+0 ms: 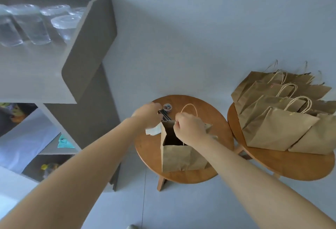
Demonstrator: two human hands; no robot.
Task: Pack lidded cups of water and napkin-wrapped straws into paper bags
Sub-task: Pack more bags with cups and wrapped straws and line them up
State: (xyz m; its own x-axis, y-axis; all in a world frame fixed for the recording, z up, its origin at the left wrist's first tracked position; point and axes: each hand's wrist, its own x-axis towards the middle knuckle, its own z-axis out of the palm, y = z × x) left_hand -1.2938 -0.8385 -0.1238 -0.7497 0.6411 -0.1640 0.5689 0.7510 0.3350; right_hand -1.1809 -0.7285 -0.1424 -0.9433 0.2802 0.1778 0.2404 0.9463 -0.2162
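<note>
Left hand curled round napkin-wrapped straws, right hand pinching paper bag rim

Both arms, entering at seven and five o'clock, are bare to the wrists. The left hand and right hand are bare too.

head | worn high, facing steeply down | near round table | wide-angle
</note>
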